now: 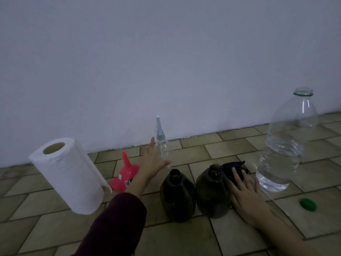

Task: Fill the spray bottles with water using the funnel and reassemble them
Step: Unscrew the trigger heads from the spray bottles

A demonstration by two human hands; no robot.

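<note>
The water bottle (287,143) stands upright on the tiled floor (230,241) near the pale wall (166,61), mouth open upward, half full. The paper towel roll (68,174) stands on end. Two dark spray bottles (178,194) stand capless, necks up, side by side. My right hand (247,196) lies flat, grip spread, on a black spray head (233,168). The red funnel (125,172) rests mouth down, spout up. My left hand (154,160), grip apart, reaches the small clear sprayer (161,145), upright
</note>
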